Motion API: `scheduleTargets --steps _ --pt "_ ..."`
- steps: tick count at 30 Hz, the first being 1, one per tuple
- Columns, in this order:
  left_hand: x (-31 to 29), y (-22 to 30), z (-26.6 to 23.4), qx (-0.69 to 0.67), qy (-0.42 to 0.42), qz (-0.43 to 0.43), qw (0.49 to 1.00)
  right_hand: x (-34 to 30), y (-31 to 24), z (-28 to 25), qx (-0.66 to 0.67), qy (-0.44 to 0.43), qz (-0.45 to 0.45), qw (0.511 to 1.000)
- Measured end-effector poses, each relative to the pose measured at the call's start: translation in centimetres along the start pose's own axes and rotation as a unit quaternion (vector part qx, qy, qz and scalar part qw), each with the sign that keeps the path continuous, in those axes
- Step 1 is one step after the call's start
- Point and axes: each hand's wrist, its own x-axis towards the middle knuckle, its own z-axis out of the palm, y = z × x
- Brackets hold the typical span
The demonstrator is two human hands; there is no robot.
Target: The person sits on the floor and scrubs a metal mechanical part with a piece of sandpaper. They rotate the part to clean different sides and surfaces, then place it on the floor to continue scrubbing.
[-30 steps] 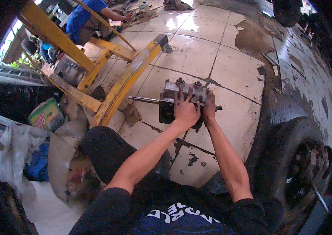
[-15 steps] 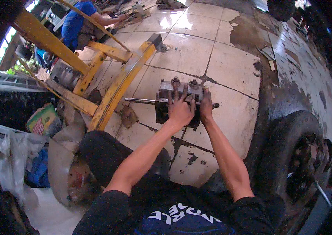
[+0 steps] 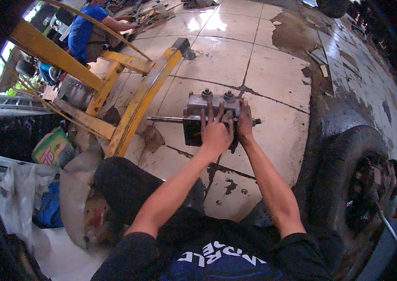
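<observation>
Metal box (image 3: pixel 193 131) is set on the pale floor tiles (image 3: pixel 278 117), out in front of the knees, and it may have been put there so that it can be reached by both hands at once. The left hand (image 3: pixel 217 135) is laid over the near side and top with its fingers spread apart, not wrapped around anything. The right hand (image 3: pixel 244 124) is set against the right end, maybe so the box is kept from sliding; whether it is squeezed tight cannot be told, since its far side is hidden. A long rod (image 3: pixel 164 119) is left free on the left, and a short end (image 3: pixel 256 122) is seen past the right hand. Much of the near side is covered by the left hand, and the bottom cannot be seen. Beyond the yellow frame (image 3: pixel 147 100), a person in blue (image 3: pixel 80 40) is partly cut off at the top
</observation>
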Motion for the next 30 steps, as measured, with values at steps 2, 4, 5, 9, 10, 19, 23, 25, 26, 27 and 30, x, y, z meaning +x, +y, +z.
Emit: scheduleTargets --steps 2,4,5,9,10,19,23,25,26,27,30 --pt "0.9 -0.4 -0.4 0.038 -0.019 0.014 0.999 0.0 -0.3 0.5 -0.035 0.009 0.004 0.999" --pt "0.4 -0.5 -0.5 -0.003 -0.029 0.017 0.999 0.1 -0.5 0.1 -0.025 0.002 0.008 1.0" --pt "-0.3 -0.5 -1.0 -0.024 -0.036 0.01 0.999 -0.4 -1.2 0.0 0.001 -0.021 0.016 1.0" --pt "1.7 -2.5 -4.9 -0.077 -0.168 0.065 0.981 1.1 0.0 -2.3 -0.013 -0.038 -0.02 0.999" --pt "3.1 -2.6 -8.2 -0.107 -0.214 -0.012 0.971 1.7 0.2 -3.0 -0.039 -0.017 -0.011 0.999" --pt "9.0 -13.1 -9.7 -0.156 -0.163 0.056 0.973 2.0 -9.3 -3.0 -0.112 -0.011 0.016 0.994" --pt "8.8 -9.7 -8.7 -0.135 -0.103 0.119 0.978 0.8 -12.3 -2.9 -0.215 -0.01 0.012 0.977" --pt "7.6 -8.2 -7.9 -0.141 -0.088 0.114 0.979 -0.2 -11.9 -2.2 -0.246 0.0 0.017 0.969" --pt "7.1 -7.6 -7.5 -0.108 -0.118 0.137 0.978 -0.5 -11.4 -2.4 -0.257 -0.001 0.001 0.966" --pt "6.7 -7.2 -6.4 -0.075 -0.149 0.159 0.973 -0.7 -10.2 -3.0 -0.267 -0.003 -0.013 0.963" --pt "3.4 -6.7 -2.6 -0.006 -0.078 0.243 0.967 -1.1 -7.5 -4.0 -0.273 0.014 -0.015 0.962"
